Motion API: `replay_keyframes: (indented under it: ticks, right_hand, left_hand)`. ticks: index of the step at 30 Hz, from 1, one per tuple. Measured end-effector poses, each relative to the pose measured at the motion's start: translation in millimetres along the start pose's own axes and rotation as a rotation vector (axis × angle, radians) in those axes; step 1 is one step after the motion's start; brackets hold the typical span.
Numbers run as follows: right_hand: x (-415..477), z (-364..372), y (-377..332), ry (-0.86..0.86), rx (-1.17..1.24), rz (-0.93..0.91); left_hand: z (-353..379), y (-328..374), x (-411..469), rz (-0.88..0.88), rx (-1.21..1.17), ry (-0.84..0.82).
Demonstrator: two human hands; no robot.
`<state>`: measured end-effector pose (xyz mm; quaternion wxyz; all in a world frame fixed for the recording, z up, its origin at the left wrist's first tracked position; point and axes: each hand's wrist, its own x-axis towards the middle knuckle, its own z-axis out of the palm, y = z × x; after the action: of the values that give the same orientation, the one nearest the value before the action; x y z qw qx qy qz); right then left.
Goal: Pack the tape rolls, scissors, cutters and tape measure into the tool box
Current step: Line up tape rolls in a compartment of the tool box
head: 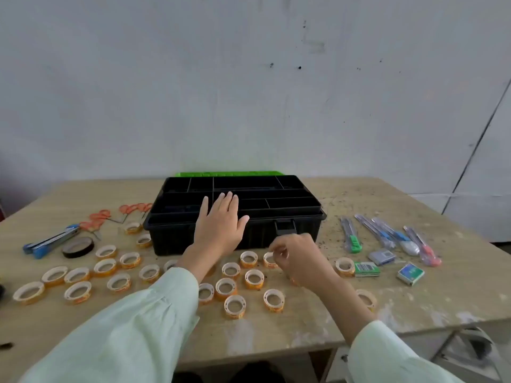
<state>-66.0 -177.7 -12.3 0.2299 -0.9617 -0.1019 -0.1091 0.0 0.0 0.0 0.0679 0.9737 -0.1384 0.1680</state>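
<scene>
A: What's the setting?

B: A scuffed, pale wooden tabletop (359, 194) against a marked white wall (249, 78). Small orange tape rolls (105, 267) lie scattered across the near half, with one dark roll (78, 246) to the left.

A: Anything hard to read?

B: The orange-handled scissors (99, 217) at left are blurred together. The packaged cutters (352, 236) at right are indistinct, and I can't pick out a tape measure. The sleeves hide some rolls.

A: And the tool box?

B: The black tool box (304, 230) sits centre, its green lid (229, 174) open behind it. Its divided tray looks empty, though the left compartments are dim.

A: The hands?

B: The left hand (221, 225) is spread flat, fingers apart, over the box's front edge. The right hand (298, 258) has fingers pinched together at a tape roll (269, 261) just before the box.
</scene>
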Motion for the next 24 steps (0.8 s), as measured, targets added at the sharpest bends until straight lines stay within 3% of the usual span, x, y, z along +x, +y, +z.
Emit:
replay_keyframes:
  ticks: [4,9,12,17,20,24]
  right_hand:
    - [-4,15,2,-0.064,-0.117,0.028]
    - [-2,16,4,-0.033,-0.056,0.002]
    - [0,-2,-7,0.07,0.174,0.021]
    - [17,-33,-30,0.227,0.65,0.109]
    - [24,-35,-42,0.212,0.868,0.191]
    - [27,-27,-50,0.177,1.029,0.241]
  left_hand:
    - [2,0,-2,0.014,0.06,0.046]
    - [1,-2,-2,0.036,0.042,0.045]
    - [-2,-5,-4,0.061,-0.157,0.058]
    - [-25,-5,-15,0.189,-0.802,0.127]
    - [-34,0,-22,0.295,-0.857,0.117]
    - [-33,-2,-25,0.262,-0.826,0.263]
